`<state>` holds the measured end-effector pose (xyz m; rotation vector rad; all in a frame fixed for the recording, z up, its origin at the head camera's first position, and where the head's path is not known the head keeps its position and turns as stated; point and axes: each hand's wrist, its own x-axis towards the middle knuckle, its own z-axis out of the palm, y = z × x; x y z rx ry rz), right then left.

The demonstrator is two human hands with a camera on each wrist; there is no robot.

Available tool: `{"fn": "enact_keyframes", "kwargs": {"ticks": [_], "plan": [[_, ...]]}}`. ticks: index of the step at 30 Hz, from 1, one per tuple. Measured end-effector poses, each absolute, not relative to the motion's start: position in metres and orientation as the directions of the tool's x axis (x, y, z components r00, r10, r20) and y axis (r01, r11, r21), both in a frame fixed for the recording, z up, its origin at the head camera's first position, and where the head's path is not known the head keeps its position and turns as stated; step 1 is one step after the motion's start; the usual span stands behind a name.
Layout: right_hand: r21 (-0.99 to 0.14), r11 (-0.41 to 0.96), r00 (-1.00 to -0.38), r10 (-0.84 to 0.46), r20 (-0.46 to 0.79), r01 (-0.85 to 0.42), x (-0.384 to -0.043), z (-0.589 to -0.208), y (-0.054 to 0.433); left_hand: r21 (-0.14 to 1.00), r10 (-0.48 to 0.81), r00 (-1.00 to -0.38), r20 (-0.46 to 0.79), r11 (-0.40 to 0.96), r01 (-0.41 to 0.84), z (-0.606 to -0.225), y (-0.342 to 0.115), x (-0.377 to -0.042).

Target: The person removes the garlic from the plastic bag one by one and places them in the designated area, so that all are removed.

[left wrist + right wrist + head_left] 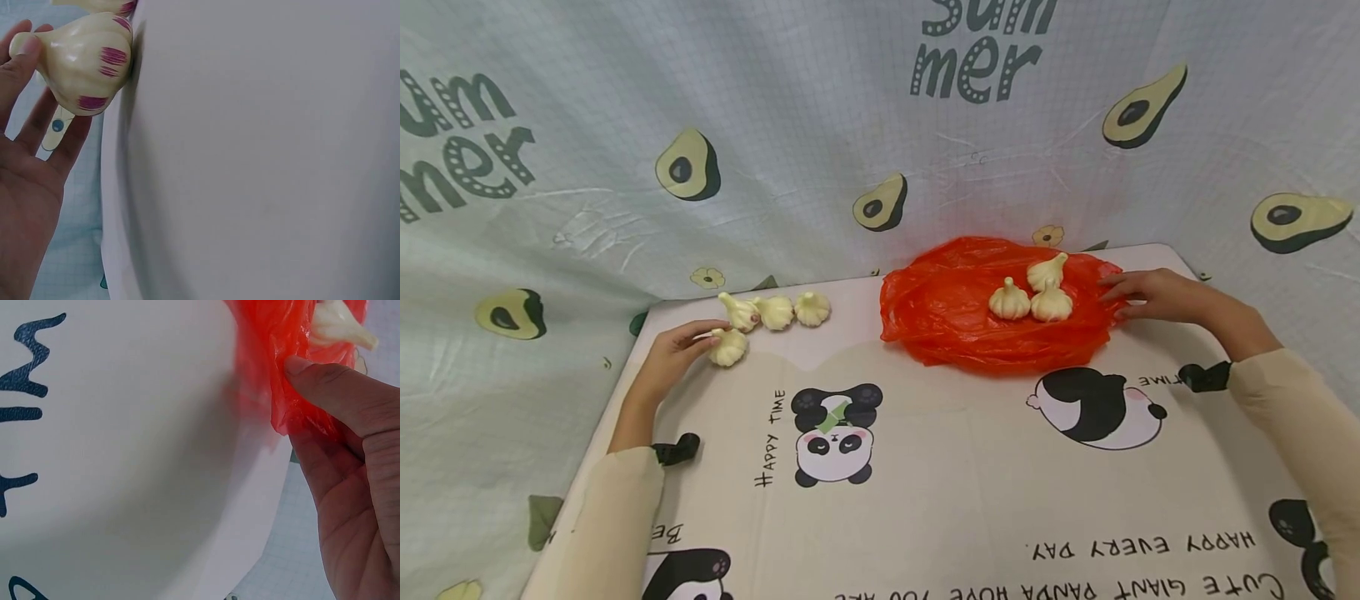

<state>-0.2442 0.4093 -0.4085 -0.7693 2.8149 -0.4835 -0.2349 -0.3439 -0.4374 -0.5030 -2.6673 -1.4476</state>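
"What lies closest to the person?"

"The pale tablecloth (962,492) with its printed pandas, between two beige sleeves (606,508)."

"And the left hand (673,354)?"

"It grips one garlic bulb (730,348) by the neck, thumb and fingertips pinching the narrow stem. I'd say that's the easiest place to catch something so round and smooth. Whether the bulb touches the cloth, I can't tell."

"What about the row of three bulbs (777,313)?"

"Just beyond the held one, near the table's far left corner. Bunched like that, they seem handy for the left hand."

"Is the right hand (1168,296) holding anything?"

"Yes, it pinches the right edge of the red bag (940,312) between thumb and fingers, probably because thin plastic slides and crumples unless someone steadies it."

"So the trio of bulbs (1051,303) sits there?"

"Toward the bag's right side, two overlapping in view and one just beside. Their weight likely helps flatten the plastic. Inside the bag or on top, I can't make out."

"And furthest back?"

"An avocado-print curtain (790,208), hanging behind the table, perhaps as a backdrop."
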Motion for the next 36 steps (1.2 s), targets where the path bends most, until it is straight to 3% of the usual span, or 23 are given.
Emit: {"fn": "enact_keyframes", "kwargs": {"ticks": [11,17,23,27,31,36], "plan": [[-0.352,0.807,-0.841,-0.533,-0.089,-0.474,-0.247,-0.407,0.409,0.828,0.283,-0.943,0.177,0.475,0.298,-0.426,-0.337,-0.233],[-0.349,0.817,-0.849,-0.519,-0.101,-0.458,-0.246,-0.406,0.407,0.821,0.269,-0.933,0.238,0.457,0.341,-0.416,-0.336,-0.234],[-0.347,0.826,-0.853,-0.508,-0.120,-0.444,-0.242,-0.405,0.408,0.700,0.268,-0.918,0.291,0.595,0.395,-0.386,-0.310,-0.232],[-0.350,0.824,-0.852,-0.511,-0.117,-0.446,-0.241,-0.406,0.408,0.552,0.351,-0.876,0.332,0.680,0.482,-0.370,-0.283,-0.229],[-0.357,0.820,-0.853,-0.512,-0.107,-0.447,-0.241,-0.407,0.408,0.454,0.475,-0.803,0.360,0.663,0.595,-0.361,-0.257,-0.228],[-0.349,0.817,-0.849,-0.520,-0.099,-0.460,-0.243,-0.407,0.408,0.456,0.575,-0.758,0.307,0.611,0.648,-0.349,-0.227,-0.227]]}}
